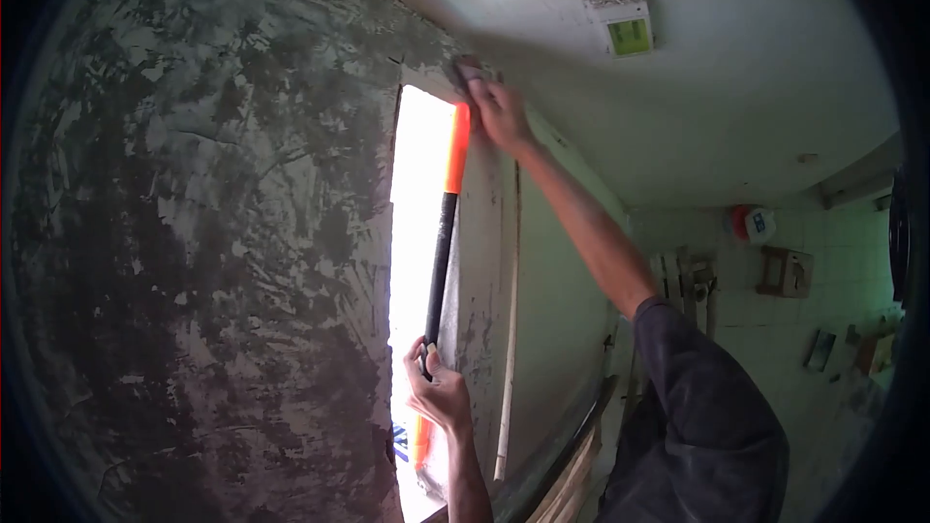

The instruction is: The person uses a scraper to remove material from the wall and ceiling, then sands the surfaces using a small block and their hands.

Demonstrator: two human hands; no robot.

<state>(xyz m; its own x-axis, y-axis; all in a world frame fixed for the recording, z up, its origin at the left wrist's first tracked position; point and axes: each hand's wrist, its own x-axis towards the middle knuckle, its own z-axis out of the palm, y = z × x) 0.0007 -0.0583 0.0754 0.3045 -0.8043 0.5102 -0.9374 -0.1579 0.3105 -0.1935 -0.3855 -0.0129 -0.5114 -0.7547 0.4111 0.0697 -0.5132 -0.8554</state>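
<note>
Left hand (438,389) grips hammer handle (443,242) — right hand (497,108) steadies its head (469,70)

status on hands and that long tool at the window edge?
Left hand grips black-and-orange handle, held upright along window edge. Right hand presses small pad at opening's top corner. Nothing in the way.

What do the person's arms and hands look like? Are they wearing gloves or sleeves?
No gloves: both the left hand and the right hand are bare. The right arm has a dark grey sleeve pushed up to around the elbow, loose and creased. The left forearm is bare too, with no watch or markings showing.
</note>
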